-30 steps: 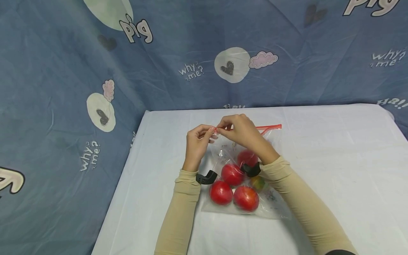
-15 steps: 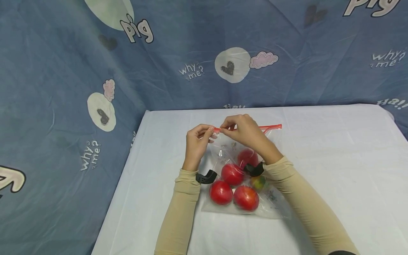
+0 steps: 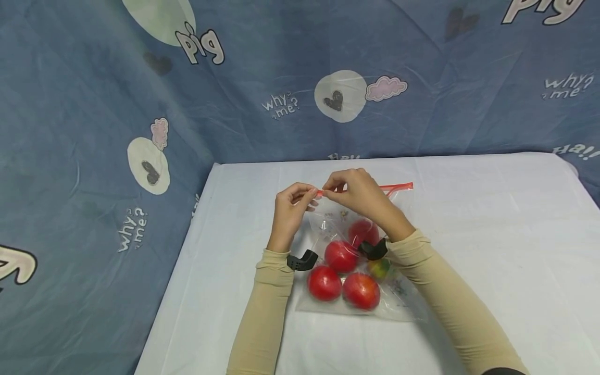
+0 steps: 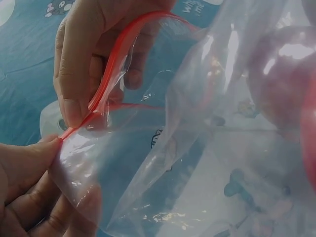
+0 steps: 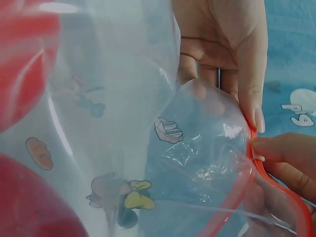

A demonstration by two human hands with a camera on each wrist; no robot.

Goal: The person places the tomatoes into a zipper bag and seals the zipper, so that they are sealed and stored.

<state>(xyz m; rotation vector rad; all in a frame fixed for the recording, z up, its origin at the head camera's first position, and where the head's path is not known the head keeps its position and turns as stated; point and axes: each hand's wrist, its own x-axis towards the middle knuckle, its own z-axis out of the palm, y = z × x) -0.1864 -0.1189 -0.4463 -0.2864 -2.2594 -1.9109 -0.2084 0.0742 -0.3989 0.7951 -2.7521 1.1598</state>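
Note:
A clear zip bag (image 3: 398,304) with a red zip strip (image 3: 398,186) lies on the white table, its mouth toward the far edge. Several round red fruits (image 3: 362,291) and one smaller yellow-green fruit (image 3: 379,269) are inside. My left hand (image 3: 289,211) pinches the left end of the strip between thumb and fingers. Just right of it, my right hand (image 3: 356,192) pinches the same strip. The left wrist view shows both sets of fingertips close together on the red strip (image 4: 106,74), which bows open beyond the right hand. Cartoon prints (image 5: 138,195) mark the bag.
The table (image 3: 492,250) has a white cloth. Blue patterned fabric (image 3: 262,67) hangs behind and to the left. A black band (image 3: 303,260) sits at the left wrist, and another black band (image 3: 373,250) at the right wrist, over the bag.
My right hand has shifted slightly right along the strip, and a short piece of red now shows between the hands. The left hand and the fruits have barely moved.

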